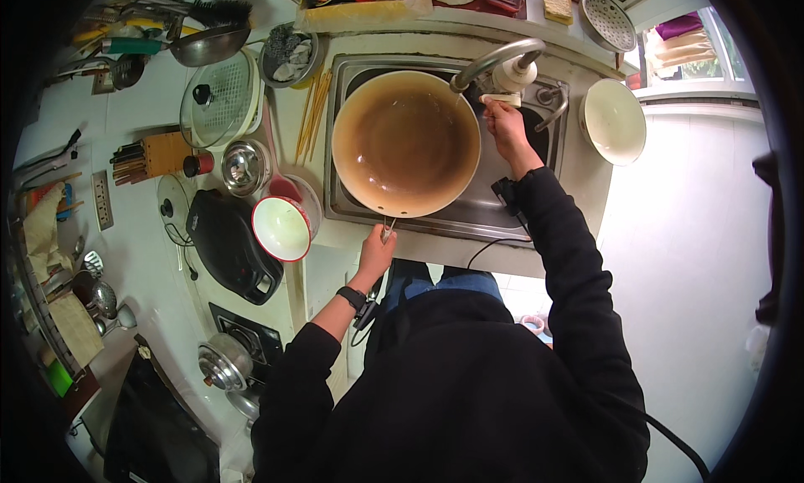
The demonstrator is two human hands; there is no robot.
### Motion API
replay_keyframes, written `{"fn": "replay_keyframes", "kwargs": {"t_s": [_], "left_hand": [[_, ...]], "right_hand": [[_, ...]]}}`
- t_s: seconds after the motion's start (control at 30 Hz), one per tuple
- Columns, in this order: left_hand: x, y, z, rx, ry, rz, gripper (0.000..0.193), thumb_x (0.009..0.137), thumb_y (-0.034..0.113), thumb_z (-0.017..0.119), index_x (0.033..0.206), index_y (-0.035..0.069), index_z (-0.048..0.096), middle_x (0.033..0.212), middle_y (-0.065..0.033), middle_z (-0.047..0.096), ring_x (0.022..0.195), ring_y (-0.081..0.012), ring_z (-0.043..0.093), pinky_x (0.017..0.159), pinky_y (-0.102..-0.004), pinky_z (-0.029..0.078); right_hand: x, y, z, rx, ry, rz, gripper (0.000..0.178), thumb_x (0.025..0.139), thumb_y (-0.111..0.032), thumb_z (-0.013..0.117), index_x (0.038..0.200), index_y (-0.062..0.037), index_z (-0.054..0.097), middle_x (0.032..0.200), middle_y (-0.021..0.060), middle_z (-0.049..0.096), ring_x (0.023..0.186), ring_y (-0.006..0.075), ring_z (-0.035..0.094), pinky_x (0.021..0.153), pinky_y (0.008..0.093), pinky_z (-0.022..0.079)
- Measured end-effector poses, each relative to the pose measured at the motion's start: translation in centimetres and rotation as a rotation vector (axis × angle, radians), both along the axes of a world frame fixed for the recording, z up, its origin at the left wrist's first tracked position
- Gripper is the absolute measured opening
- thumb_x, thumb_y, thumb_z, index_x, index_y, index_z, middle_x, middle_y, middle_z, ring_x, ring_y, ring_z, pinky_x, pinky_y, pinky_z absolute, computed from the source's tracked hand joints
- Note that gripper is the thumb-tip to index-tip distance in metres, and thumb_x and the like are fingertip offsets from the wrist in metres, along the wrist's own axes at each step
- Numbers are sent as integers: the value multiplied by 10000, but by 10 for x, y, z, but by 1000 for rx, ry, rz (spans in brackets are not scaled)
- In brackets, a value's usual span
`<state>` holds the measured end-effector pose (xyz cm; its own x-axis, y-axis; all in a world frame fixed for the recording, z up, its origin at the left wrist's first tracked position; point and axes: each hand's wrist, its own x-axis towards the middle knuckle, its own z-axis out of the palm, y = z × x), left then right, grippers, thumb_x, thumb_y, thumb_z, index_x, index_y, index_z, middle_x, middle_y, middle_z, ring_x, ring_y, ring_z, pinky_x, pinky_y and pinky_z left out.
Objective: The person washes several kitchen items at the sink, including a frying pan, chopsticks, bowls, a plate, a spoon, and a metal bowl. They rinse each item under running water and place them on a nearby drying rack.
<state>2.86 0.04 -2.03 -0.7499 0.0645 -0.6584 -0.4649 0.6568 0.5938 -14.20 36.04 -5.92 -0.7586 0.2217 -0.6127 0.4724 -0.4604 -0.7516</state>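
A large wok (406,144) with a tan, browned inside rests over the steel sink (502,202). My left hand (377,253) is closed around its handle at the near side. My right hand (507,127) is beyond the wok's right rim, its fingers closed on a small pale flat pad (501,100). That pad is right in front of a white pump bottle (513,74), and its kind is hard to make out. The curved metal faucet (494,60) reaches over the wok's far right edge.
A cream bowl (614,123) stands right of the sink. Chopsticks (314,115), a glass lid (219,98), a steel bowl (245,167) and a red-rimmed basin (282,228) crowd the left counter. Nearer lie a black appliance (230,240) and a stove with a steel pot (224,362).
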Motion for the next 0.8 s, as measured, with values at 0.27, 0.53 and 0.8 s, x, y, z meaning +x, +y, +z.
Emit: {"fn": "replay_keyframes", "kwargs": {"t_s": [0.27,0.53,0.8], "left_hand": [[12,7,-19,39,170,-4,238,931,248,596,985,18,569,751,-176,637,703,-360,638,638,-416,489],[1,-17,-18,25,125,-45,234,928,240,598,997,18,572,741,-176,632,688,-318,643,619,-399,481],[7,-25,-27,207,237,1,250,943,238,604,995,-5,569,645,-69,529,593,-135,490,573,-322,430]], "right_hand": [[-3,-9,-8,204,25,-55,266,925,-284,672,1012,-35,705,770,-17,598,587,42,457,529,188,359],[-7,-21,-17,1061,-225,106,336,868,-450,650,953,-145,765,857,99,728,847,288,698,751,387,523],[-1,-25,-22,1152,-264,91,352,893,-417,616,1068,-133,725,972,135,715,926,350,671,793,428,516]]}}
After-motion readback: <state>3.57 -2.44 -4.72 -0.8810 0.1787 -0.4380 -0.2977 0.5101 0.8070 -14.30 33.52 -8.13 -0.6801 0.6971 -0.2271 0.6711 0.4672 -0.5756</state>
